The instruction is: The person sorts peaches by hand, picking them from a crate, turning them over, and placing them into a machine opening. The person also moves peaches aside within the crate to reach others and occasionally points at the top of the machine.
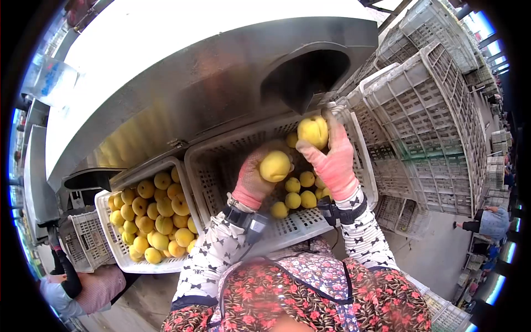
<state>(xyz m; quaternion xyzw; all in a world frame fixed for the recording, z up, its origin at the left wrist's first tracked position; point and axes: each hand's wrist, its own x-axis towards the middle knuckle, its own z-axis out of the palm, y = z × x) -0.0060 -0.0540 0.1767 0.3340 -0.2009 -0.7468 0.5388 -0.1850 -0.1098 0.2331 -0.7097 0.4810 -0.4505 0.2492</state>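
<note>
My left hand (254, 178), in a pink and grey glove, holds a yellow peach (275, 166) over the middle crate. Slightly higher and to the right, my right hand (335, 159) in a matching glove grips a second yellow peach (313, 131), its crease showing, between thumb and fingers. Both hands are above a white plastic crate (213, 166) whose right part holds several loose yellow peaches (308, 199). Part of that fruit is hidden behind my hands.
To the left stands a white crate (145, 268) heaped with yellow peaches (160, 221). A metal machine with a dark round opening (305, 74) rises behind the crates. Tall stacks of crates (420, 127) are at right. A person (91, 290) is at lower left, another person (491, 222) far right.
</note>
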